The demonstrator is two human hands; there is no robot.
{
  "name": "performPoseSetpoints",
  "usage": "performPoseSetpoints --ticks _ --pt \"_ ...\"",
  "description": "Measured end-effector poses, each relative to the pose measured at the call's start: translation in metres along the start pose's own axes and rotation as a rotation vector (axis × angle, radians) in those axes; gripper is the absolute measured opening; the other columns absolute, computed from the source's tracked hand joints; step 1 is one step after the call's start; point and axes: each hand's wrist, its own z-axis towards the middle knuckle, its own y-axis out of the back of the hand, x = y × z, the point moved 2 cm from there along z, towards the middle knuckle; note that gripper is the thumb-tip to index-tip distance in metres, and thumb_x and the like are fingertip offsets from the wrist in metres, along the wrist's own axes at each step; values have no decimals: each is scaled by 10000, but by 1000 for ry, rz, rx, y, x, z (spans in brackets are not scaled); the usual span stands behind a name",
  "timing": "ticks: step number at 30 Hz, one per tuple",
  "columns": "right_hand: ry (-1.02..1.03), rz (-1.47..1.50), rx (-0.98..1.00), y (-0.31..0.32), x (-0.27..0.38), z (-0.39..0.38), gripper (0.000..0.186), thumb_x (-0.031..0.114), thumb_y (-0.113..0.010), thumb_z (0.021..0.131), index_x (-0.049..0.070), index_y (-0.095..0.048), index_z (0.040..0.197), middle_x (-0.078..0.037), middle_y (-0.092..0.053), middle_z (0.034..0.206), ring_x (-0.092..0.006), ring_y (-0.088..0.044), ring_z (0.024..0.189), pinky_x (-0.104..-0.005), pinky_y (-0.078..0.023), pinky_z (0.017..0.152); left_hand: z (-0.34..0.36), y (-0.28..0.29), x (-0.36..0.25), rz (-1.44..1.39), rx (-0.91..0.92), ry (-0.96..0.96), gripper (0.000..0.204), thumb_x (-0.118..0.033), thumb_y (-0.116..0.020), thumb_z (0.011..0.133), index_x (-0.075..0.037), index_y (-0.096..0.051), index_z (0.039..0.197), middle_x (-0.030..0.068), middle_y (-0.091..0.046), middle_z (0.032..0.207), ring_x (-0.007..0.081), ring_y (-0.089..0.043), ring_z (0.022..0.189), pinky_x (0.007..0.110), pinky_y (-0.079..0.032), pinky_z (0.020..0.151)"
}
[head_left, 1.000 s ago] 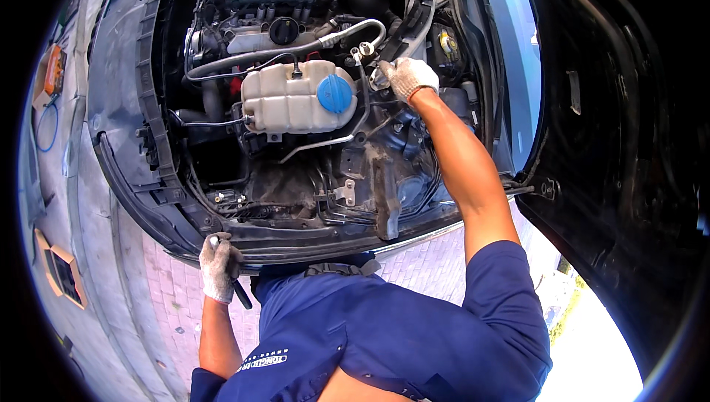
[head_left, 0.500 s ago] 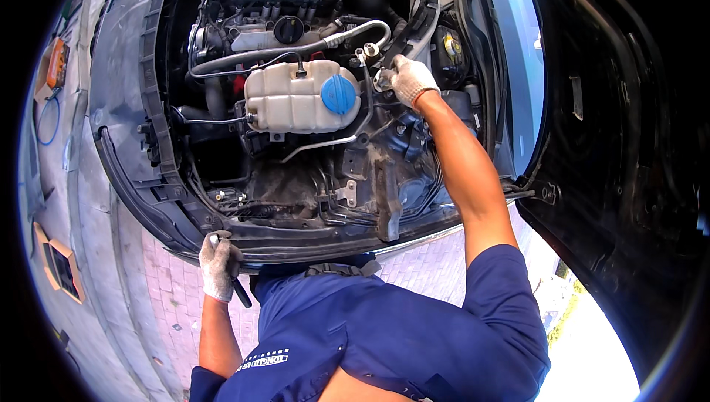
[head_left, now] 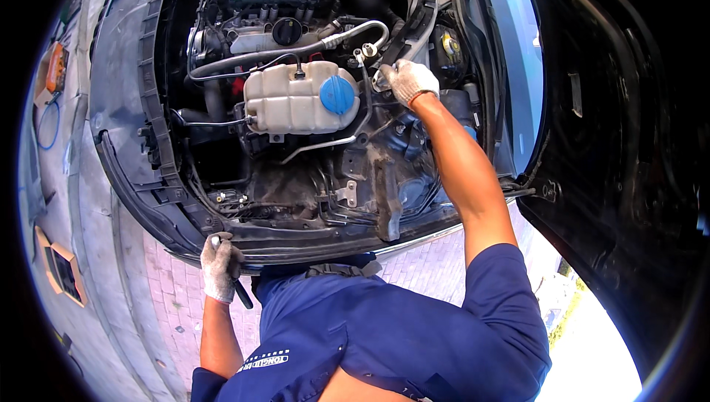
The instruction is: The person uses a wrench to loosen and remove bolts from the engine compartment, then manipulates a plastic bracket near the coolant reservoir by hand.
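A worker in blue [head_left: 399, 306] leans over a car's engine bay [head_left: 281, 187], the gloved right hand [head_left: 414, 80] at a metal part [head_left: 379, 82] just right of a pale tank [head_left: 285, 110], fingers curled, though whether they grip it cannot be told; the gloved left hand [head_left: 220, 269], by the bay's near edge, is closed around a dark-handled tool [head_left: 242, 295]. The hood [head_left: 614, 143] is already open and the tank's blue cap [head_left: 337, 95] on; how much work remains does not show
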Motion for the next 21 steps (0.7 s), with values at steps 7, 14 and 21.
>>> performPoseSetpoints --ticks 7,14,21 --pt "-55 31 28 14 14 -7 466 480 -611 968 52 -693 1135 -252 -745 1055 -460 -705 1023 -522 -553 898 1 3 2 -4 0 11 315 -263 -595 1015 -11 -563 1201 67 -652 680 81 -430 417 232 -321 397" --pt "27 93 54 8 8 -2 470 470 -608 969 48 -687 1159 -267 -735 1095 -458 -693 1060 -513 -545 927 2 3 4 -7 6 0 316 -264 -598 1014 -14 -562 1203 69 -651 677 82 -429 415 233 -318 392" --pt "33 60 21 16 18 -8 572 584 -535 996 67 -735 1134 -234 -744 1131 -419 -700 1102 -499 -547 947 0 0 -1 -8 -3 6 312 -263 -603 1012 -18 -563 1201 66 -652 677 78 -430 415 228 -317 391"
